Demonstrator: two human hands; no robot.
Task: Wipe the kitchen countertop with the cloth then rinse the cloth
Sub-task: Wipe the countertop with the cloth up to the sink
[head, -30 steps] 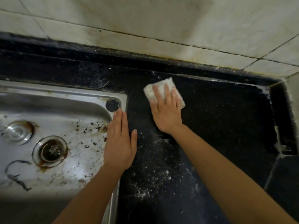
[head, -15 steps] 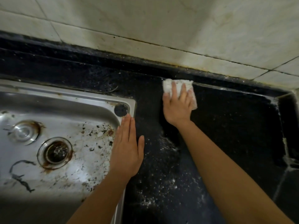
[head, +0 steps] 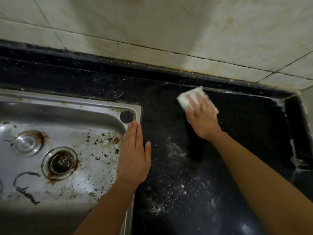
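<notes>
- Black stone bench (head: 245,133) is sitting under grimy pale wall tiles (head: 152,22), with white specks (head: 169,184) scattered across it.
- One white cloth (head: 185,97) is lying near the back edge, and the right hand (head: 202,119) is pressing it down with fingers (head: 201,102) laid straight, not curling round it.
- Left hand (head: 133,155) is resting flat on the rim of the one steel sink (head: 67,102), holding nothing.
- One rusty drain (head: 60,162) is sitting in the dirty basin.

The cloth (head: 185,99) under the right hand (head: 202,119) is white. The table (head: 250,133) is black, flecked white between the hands. Left of the left hand (head: 133,158) the sink (head: 67,102) is silver-grey with black spots and a rust-brown ring round its drain (head: 59,162). Beyond, the wall tiles (head: 169,22) are cream, dark-lined.
</notes>
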